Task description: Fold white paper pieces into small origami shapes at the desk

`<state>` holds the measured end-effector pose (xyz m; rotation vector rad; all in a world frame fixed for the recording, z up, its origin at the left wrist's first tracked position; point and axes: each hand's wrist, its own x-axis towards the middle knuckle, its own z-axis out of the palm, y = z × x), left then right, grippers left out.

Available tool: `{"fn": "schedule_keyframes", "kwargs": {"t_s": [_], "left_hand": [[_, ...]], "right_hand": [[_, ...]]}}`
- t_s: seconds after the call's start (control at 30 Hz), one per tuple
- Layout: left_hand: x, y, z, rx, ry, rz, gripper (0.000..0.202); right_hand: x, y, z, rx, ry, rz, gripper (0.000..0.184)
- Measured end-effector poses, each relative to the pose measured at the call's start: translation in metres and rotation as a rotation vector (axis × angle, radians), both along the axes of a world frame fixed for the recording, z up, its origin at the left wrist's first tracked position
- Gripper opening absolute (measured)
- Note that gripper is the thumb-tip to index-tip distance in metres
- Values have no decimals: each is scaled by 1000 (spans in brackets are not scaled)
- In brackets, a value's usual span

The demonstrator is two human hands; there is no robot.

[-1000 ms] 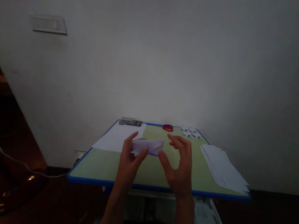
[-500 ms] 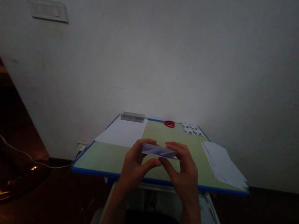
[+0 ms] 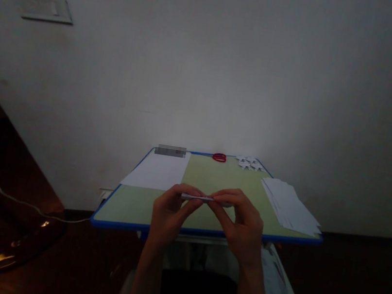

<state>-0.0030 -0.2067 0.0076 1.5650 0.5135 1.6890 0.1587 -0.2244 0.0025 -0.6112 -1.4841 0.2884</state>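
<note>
Grey wall (image 3: 206,79) behind, blue-edged green counter (image 3: 124,205), two hands pinching one folded paper.
Big to small: white sheet (image 3: 156,168) on left of counter, sheet stack (image 3: 288,205) at right edge, then left hand (image 3: 167,216) and right hand (image 3: 245,225), cut white paper shapes (image 3: 248,163) and red-handled scissors (image 3: 219,157) at far edge, folded paper (image 3: 197,198) last. Paper sits between both hands, over the counter, edge-on to view, long axis left to right; neither hand clearly nearer. Each grip clamped on it, fingers above, thumbs below, tips nearly meeting mid-length. Folds on its faces can't be told.
</note>
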Motion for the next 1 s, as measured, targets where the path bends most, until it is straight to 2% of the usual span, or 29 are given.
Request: {"fn": "schedule_keyframes", "kwargs": {"t_s": [0.17,0.33,0.43,0.5,0.57,0.67,0.87,1.0], "left_hand": [[-2,1,-1,40,4,-8,12],[-3,2,-1,79,24,30,14],[-1,4,-3,8,-19,36,46],[1,6,-6,-87,-16,-37,61],[2,8,-10,-165,-19,-134,59],[3,9,-14,-208,-106,-196,55],[4,7,-11,-228,-184,-176,58],[6,10,-12,-258,-219,-208,58]], "right_hand": [[1,-3,0,-13,-27,-34,27],[2,-3,4,70,-107,-47,21],[2,-2,4,95,-80,-84,22],[1,-1,4,104,-71,-121,23],[-1,0,3,103,-74,-131,24],[-2,0,2,98,-74,-90,26],[2,-3,2,32,-147,-5,31],[3,-2,2,-26,-140,-37,26]]}}
